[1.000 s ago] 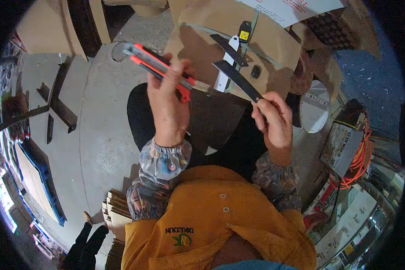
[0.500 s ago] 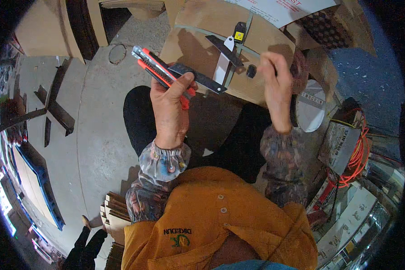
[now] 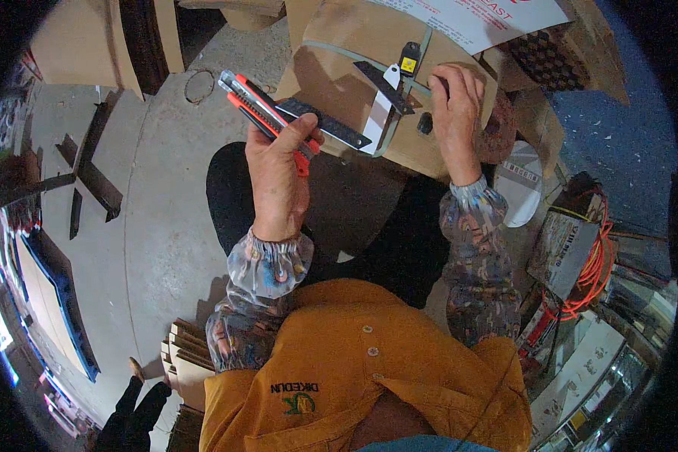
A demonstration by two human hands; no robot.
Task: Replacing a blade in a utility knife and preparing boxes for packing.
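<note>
Box (image 3: 339,90), contents hidden, sits under right hand (image 3: 456,109), grip unclear; left hand (image 3: 279,169) pinches cutter (image 3: 258,111) and blade (image 3: 330,126).

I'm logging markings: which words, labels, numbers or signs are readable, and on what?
Wording left out:
White sheet: red lettering; finer lines too small.
Orange shirt: dark lettering, green emblem, upside down.
Grey box: unclear.
Yellow label: too small.
White rounded piece: blurred.
Red utility knife: none legible.

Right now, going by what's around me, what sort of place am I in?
Probably a workshop or storeroom: your left hand holds a red-and-black cutter, strapped cardboard lies before you, and a coil of orange hose or cable sits at right.
</note>
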